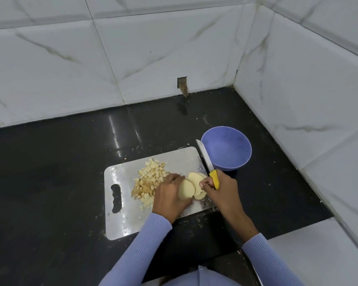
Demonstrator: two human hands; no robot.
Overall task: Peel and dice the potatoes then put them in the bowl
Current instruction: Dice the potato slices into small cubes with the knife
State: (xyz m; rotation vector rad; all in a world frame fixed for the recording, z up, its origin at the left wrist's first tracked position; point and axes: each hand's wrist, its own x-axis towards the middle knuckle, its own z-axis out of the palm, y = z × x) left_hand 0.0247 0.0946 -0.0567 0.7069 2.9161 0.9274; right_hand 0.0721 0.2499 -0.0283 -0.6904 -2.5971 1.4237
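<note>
While both sleeves (153,242) reach in from the near edge, the left hand (170,195) curls over the potato slices (191,186) on the board (120,221), its fingers bent round the nearest slice to keep the stack together. The right hand (221,188) grips the knife (207,162) by its yellow handle, blade pointing away toward the bowl and lifted clear of the slices, while its fingertips (202,185) touch the stack's right edge.

These slices look peeled, pale and wet, so I judge them slippery and apt to slide apart under the blade; they are firm but thin, light, and could snap if bent. Best hold, in my view, is from above with curled fingertips pressing the stack flat, knuckles toward the blade.

Left of the hands lies a heap of dice (149,182) on the board, some pieces browned, a few strays nearer the handle hole.

Beyond the board's far right corner stands the bowl (225,149), just beside the knife tip; no potato shows inside it. Farther back, dark counter (70,151) meets the tiled wall (132,48).
</note>
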